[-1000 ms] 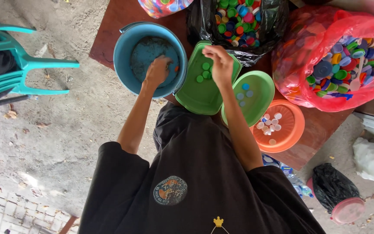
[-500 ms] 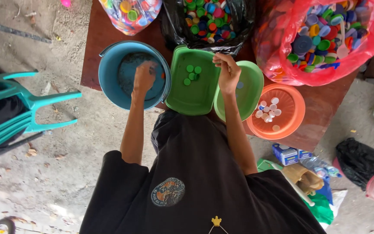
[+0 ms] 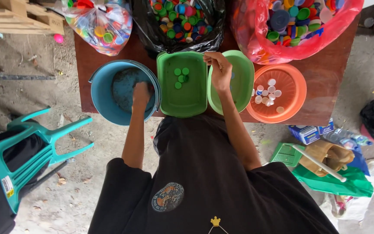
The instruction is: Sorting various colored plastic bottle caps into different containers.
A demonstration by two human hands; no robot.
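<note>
Free room and obstacles, head view. The left hand [image 3: 141, 94] sits inside the blue bucket [image 3: 102, 102], walled by its rim on all sides. The right hand [image 3: 220, 69] hovers over the seam between the square green tub [image 3: 182, 102] and the round green bowl [image 3: 243, 82]. Ahead, the black bag [image 3: 152, 26] and red bag [image 3: 260, 47] of caps close the table's far edge. Rightward stands the orange bowl [image 3: 291, 86]; bare brown table [image 3: 330, 78] lies open beyond it.

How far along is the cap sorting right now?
Early stage. Done: a few green caps lie in the green tub, some white caps in the orange bowl. In hand: left hand in the blue bucket, right hand over the light-green bowl. Left: full bags of mixed caps.
</note>
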